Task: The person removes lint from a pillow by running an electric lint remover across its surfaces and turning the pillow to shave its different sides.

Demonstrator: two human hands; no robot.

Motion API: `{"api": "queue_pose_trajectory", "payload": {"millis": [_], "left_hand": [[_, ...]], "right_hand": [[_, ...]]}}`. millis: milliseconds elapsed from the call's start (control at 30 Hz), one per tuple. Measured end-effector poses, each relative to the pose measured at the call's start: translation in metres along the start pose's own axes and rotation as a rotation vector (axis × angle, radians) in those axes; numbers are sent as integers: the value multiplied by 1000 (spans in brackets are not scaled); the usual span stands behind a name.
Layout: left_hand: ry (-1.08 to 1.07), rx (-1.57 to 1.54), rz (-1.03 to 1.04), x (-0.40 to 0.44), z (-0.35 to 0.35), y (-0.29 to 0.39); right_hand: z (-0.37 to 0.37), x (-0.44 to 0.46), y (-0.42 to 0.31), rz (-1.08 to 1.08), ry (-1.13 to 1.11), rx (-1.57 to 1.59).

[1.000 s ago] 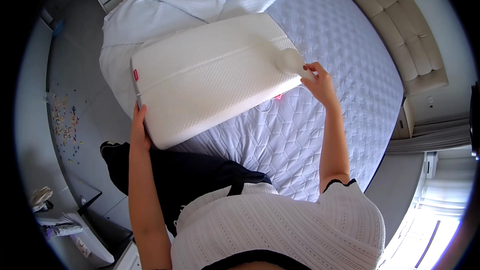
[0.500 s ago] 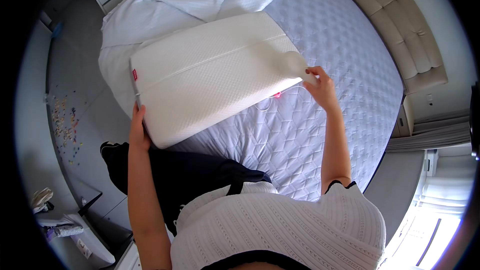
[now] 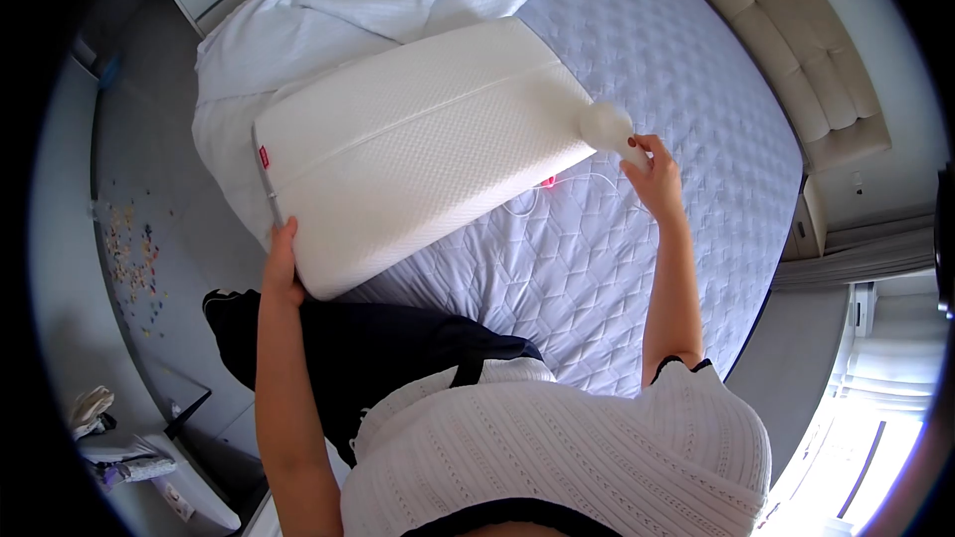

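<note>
A large cream pillow [image 3: 418,129] with textured fabric, a seam along its length and a small red tag lies on the bed. My left hand [image 3: 283,264] grips its near left end, thumb at the upper edge; the other fingers are partly hidden. In my right hand [image 3: 654,177] is a white handheld device [image 3: 605,127] with a round head and short handle, slightly blurred. I cannot tell its exact kind. Its head is at the pillow's right end; whether it touches is unclear. A thin white cord [image 3: 582,178] runs over the mattress below it.
A grey-lilac quilted mattress [image 3: 686,109] lies under the pillow, with a rumpled white sheet [image 3: 348,15] at the far left. A padded beige headboard [image 3: 796,60] stands right. Small colourful pieces [image 3: 129,259] are scattered over the floor at left. A small red object [image 3: 547,182] sits by the pillow.
My right hand has moved a little to the right with the white device, from over the pillow's right end to its edge. My left hand stays at the left end.
</note>
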State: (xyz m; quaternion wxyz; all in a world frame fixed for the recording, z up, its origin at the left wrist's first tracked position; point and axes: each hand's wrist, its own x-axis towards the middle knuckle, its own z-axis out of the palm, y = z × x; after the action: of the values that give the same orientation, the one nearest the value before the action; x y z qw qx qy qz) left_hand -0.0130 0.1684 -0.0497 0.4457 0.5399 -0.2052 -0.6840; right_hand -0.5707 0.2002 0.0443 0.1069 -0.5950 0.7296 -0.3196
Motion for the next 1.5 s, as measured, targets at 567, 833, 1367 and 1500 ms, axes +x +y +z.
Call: {"api": "queue_pose_trajectory", "payload": {"millis": [567,833,1367,1500], "left_hand": [[-93,-219,196,-4,6,1],[-62,-247,140,-4,5,1],[-6,-216,141,-1,1,4],[-20,-196,138,-4,10,7]], "right_hand": [[15,15,-19,-2,41,-43],[18,9,-20,94,106,-57],[20,1,-27,191,193,-173],[26,1,-24,181,223,-178]]}}
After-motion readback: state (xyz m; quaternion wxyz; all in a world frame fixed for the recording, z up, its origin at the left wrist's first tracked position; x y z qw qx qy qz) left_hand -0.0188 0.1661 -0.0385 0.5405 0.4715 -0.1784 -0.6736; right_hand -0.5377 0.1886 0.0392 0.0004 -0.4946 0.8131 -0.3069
